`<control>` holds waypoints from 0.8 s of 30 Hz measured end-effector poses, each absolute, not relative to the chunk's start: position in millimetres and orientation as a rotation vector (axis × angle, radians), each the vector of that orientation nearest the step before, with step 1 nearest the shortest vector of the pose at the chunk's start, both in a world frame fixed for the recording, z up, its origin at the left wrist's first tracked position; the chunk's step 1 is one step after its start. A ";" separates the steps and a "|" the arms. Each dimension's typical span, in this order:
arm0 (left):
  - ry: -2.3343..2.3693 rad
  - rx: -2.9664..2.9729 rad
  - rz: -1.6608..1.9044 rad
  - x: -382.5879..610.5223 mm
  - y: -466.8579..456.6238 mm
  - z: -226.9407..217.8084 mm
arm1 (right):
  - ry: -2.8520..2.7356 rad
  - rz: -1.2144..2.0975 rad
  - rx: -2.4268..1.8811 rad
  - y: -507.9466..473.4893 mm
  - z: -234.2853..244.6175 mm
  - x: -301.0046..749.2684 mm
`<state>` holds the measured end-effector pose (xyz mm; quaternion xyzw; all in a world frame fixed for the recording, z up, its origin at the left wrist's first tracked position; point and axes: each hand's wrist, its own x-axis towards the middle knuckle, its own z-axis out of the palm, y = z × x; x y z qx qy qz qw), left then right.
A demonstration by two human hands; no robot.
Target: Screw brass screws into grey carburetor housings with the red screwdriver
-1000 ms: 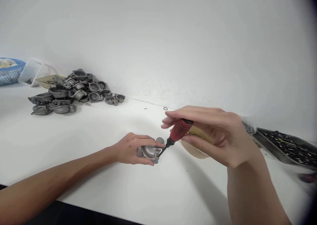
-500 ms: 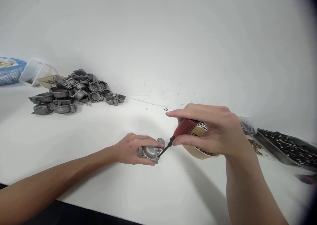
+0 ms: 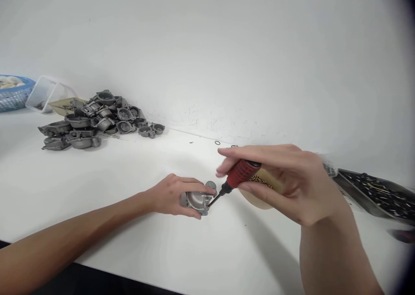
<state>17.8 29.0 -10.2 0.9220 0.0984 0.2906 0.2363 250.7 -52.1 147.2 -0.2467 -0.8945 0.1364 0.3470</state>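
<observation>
My left hand [image 3: 171, 194] is closed round a small grey cast-metal part [image 3: 197, 198] that rests on the white table [image 3: 129, 174]. My right hand [image 3: 285, 180] grips a screwdriver with a red handle [image 3: 240, 174]. Its dark tip touches the right side of the metal part. Behind my right hand, partly hidden, sits a beige bowl [image 3: 259, 198] with small brass pieces in it.
A heap of grey metal castings [image 3: 97, 120] lies at the back left by the wall. Behind it stand a clear plastic tub [image 3: 43, 94] and a blue basket [image 3: 13, 94]. A metal tray of dark small parts [image 3: 376, 193] sits at the right. A small black ring [image 3: 217, 142] lies near the wall.
My right hand has rolled the screwdriver handle between its fingers and now covers more of the bowl. The left hand and the metal part have stayed put.
</observation>
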 end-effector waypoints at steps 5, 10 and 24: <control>0.298 2.550 0.787 17.7 28.4 -9.8 | -2.299 0.117 -0.694 -55.1 146.8 248.0; 0.296 2.569 0.811 17.7 27.9 -9.8 | -2.308 0.305 -0.639 -55.5 146.5 243.9; 0.298 2.556 0.791 18.0 26.8 -8.9 | -2.273 0.225 -0.616 -49.5 144.4 244.6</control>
